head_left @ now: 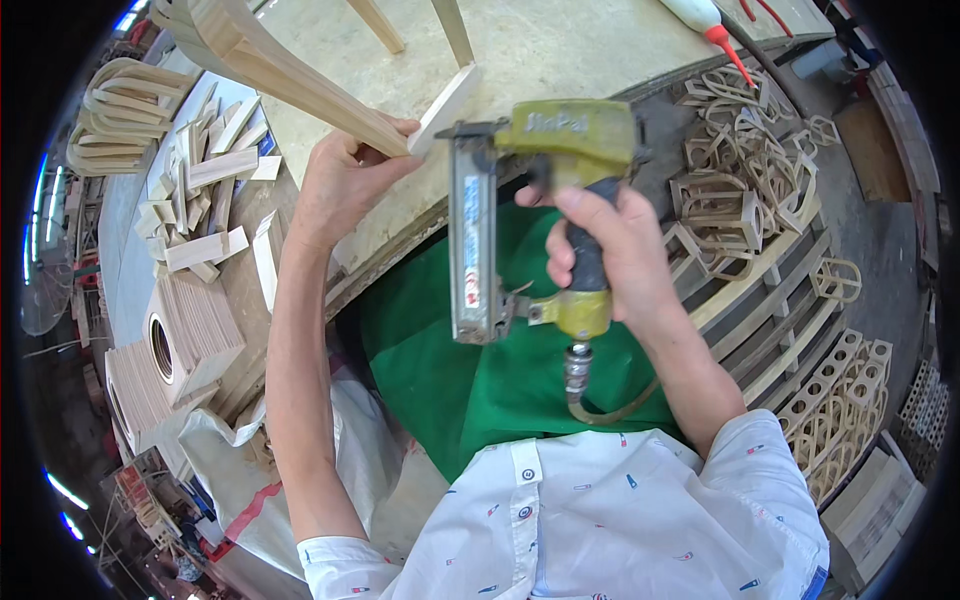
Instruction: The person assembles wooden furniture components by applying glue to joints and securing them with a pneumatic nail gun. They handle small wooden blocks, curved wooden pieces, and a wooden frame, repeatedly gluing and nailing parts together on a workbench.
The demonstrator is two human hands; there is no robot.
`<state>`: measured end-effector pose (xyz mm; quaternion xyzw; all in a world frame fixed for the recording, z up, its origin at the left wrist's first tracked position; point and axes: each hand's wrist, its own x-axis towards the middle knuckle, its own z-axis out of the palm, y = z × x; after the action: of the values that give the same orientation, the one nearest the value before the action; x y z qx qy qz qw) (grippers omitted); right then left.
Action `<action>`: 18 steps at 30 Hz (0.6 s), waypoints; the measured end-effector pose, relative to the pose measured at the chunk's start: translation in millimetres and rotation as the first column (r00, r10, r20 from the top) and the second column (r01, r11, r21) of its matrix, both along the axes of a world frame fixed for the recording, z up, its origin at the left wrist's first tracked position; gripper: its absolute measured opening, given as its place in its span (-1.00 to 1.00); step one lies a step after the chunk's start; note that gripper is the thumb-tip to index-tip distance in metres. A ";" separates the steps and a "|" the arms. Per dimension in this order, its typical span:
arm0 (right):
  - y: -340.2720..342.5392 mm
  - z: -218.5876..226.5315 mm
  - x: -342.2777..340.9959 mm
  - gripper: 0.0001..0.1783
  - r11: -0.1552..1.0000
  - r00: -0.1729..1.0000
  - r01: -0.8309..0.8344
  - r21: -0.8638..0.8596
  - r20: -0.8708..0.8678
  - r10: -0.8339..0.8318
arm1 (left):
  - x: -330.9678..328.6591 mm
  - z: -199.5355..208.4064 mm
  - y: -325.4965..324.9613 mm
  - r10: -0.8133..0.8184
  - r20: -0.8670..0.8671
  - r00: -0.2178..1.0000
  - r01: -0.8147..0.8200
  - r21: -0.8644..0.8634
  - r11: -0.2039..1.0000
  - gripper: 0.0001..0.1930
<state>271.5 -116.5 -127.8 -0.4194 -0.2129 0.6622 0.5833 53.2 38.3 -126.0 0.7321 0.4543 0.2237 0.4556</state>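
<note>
My right hand (610, 250) is wrapped around the black grip of a yellow-green air nail gun (570, 132), with a hose joined below its handle. The gun's nose points left at a pale wooden strip (442, 108); whether the two touch I cannot tell. My left hand (345, 185) pinches the end of a bent wooden frame (300, 75) where the strip meets it. The strip spans from that end to another leg of the frame (455, 35). The frame stands on the worktable (540, 60).
Loose wooden pieces (205, 180) lie piled at the left, near stacked blocks (195, 325) with a round hole. Curved frames (125, 115) stand at the far left. Many small wooden loops (750, 180) fill the right side. A white bottle with a red nozzle (715, 32) lies far right.
</note>
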 end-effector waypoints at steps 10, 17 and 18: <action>5.7 -11.1 -19.9 -0.75 0.998 0.995 0.042 0.056 -0.093 -0.036 | -1.1 -3.5 -0.5 -0.022 0.010 1.000 0.021 0.117 0.993 -0.74; 4.3 -12.7 -21.5 -0.75 0.996 0.994 0.062 0.058 -0.094 -0.057 | 0.1 -3.7 -1.7 -0.026 0.043 0.999 0.021 0.112 0.993 -0.74; 4.4 -13.4 -21.1 -0.72 0.997 0.996 0.052 0.063 -0.081 -0.047 | 0.5 -3.3 -2.0 -0.028 0.044 0.999 0.022 0.117 0.993 -0.74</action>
<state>250.4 -112.1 -141.2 -0.3786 -0.2006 0.6564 0.6210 53.7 36.3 -129.4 0.7579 0.4208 0.2606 0.4250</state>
